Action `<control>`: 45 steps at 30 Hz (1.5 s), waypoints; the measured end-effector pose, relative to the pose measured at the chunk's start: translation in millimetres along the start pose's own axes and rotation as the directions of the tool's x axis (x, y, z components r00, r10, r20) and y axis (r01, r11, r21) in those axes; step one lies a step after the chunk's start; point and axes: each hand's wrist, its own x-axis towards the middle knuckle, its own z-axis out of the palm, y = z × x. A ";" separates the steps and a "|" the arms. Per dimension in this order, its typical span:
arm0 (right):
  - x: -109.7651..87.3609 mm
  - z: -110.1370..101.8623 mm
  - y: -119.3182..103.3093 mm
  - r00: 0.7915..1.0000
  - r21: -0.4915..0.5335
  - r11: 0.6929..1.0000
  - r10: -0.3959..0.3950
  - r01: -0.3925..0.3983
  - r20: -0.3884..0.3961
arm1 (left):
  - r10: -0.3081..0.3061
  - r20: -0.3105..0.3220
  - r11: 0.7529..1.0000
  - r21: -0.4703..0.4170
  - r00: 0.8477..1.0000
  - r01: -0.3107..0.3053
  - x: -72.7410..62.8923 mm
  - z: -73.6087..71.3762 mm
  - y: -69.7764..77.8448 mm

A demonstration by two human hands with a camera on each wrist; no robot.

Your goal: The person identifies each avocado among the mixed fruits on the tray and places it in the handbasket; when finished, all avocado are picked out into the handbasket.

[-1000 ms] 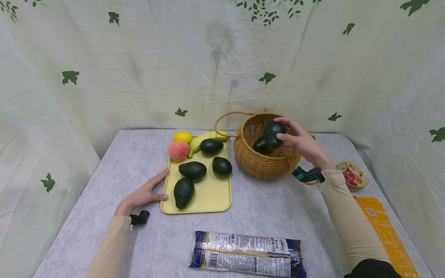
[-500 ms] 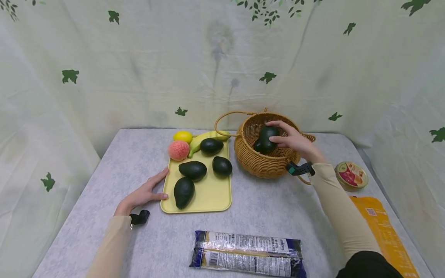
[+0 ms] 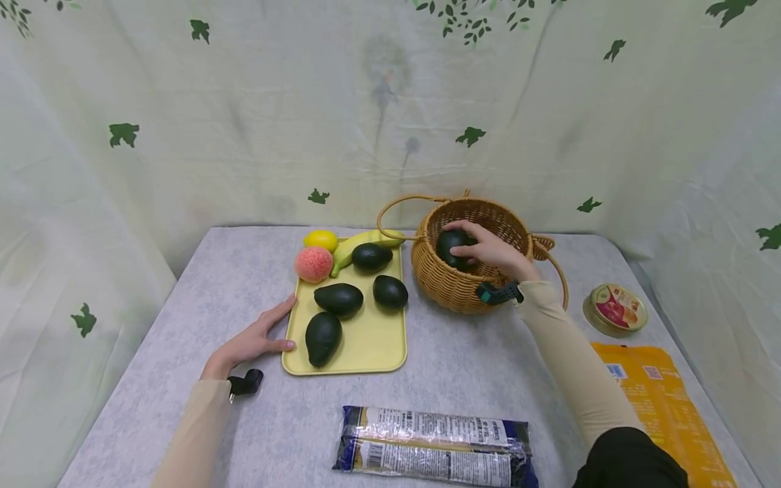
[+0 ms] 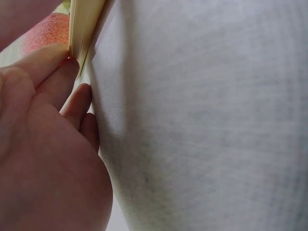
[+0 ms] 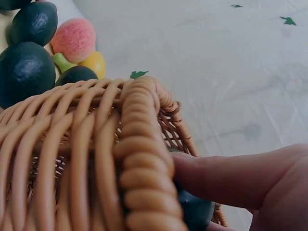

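My right hand [image 3: 493, 252] reaches into the wicker basket [image 3: 454, 293] and grips a dark green avocado [image 3: 453, 249] there. In the right wrist view the basket's rim covers most of that avocado [image 5: 196, 210]. At the left side of the yellow tray [image 3: 372, 346], my left hand [image 3: 250, 341] rests with fingers spread, fingertips touching the edge. Several more avocados [image 3: 338, 299] lie on the tray. A pink peach [image 3: 314, 264], a yellow lemon [image 3: 321, 239] and a banana [image 3: 344, 255] sit toward its back.
A blue-ended, clear-wrapped packet [image 3: 436, 446] lies at the table's front. Right of the basket stands a round tin [image 3: 616, 308], with an orange bag [image 3: 665, 407] in front of it. One basket handle [image 3: 381, 215] leans over the tray's back right corner.
My right hand has moved left and down into the basket with the avocado. Another avocado seen in the basket earlier is now hidden. My left hand and the tray stay put.
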 end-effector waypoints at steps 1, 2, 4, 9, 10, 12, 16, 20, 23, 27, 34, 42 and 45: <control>0.8 0.5 -0.2 1.000 -0.009 1.000 0.003 -0.003 0.004 | 0.001 -0.001 1.000 0.001 1.000 -0.001 -0.1 0.2 0.1; 1.7 0.9 0.1 1.000 -0.013 1.000 0.005 -0.005 0.008 | 0.002 -0.002 1.000 0.001 1.000 -0.002 -0.2 0.4 0.2; 3.4 1.1 0.8 1.000 -0.017 1.000 0.004 -0.004 0.015 | 0.004 -0.003 1.000 0.001 1.000 -0.004 -0.4 0.6 0.5; 4.4 -0.8 2.9 1.000 -0.006 1.000 0.005 -0.005 0.002 | 0.004 -0.003 1.000 0.002 1.000 -0.004 -0.7 0.9 0.7; 3.6 -1.6 2.7 1.000 0.003 1.000 0.004 -0.004 -0.004 | 0.005 -0.003 1.000 0.002 1.000 -0.005 -0.7 1.0 0.8; 1.4 -3.3 2.1 1.000 0.021 1.000 -0.005 0.005 -0.013 | 0.007 -0.004 1.000 0.004 1.000 -0.006 -0.8 1.0 0.9; -5.1 -6.9 -0.3 0.999 0.065 0.997 -0.026 0.027 -0.027 | 0.003 -0.004 1.000 0.005 1.000 -0.003 -0.7 0.7 0.1; -11.9 -8.9 -2.5 0.998 0.124 0.990 -0.056 0.060 -0.030 | -0.003 -0.002 1.000 0.002 1.000 0.003 -0.7 0.9 -0.5; -16.7 -7.0 -6.4 0.995 0.172 0.981 -0.090 0.096 -0.038 | -0.004 -0.001 1.000 0.000 1.000 0.004 -0.9 1.2 -0.1; -24.2 2.2 -18.1 0.986 0.217 0.962 -0.161 0.165 -0.033 | -0.008 -0.004 1.000 -0.004 1.000 0.007 -0.9 1.0 0.4; -31.2 37.8 -36.8 0.961 0.252 0.934 -0.272 0.254 0.039 | -0.001 -0.004 1.000 -0.005 1.000 0.001 -0.4 0.8 -0.1; -20.2 95.0 -41.2 0.924 0.214 0.944 -0.298 0.250 0.239 | -0.014 0.000 1.000 -0.008 1.000 0.014 -0.2 1.1 1.4; -15.0 115.2 -39.6 0.910 0.178 0.956 -0.280 0.234 0.307 | -0.017 -0.001 1.000 -0.008 1.000 0.017 0.0 0.9 1.4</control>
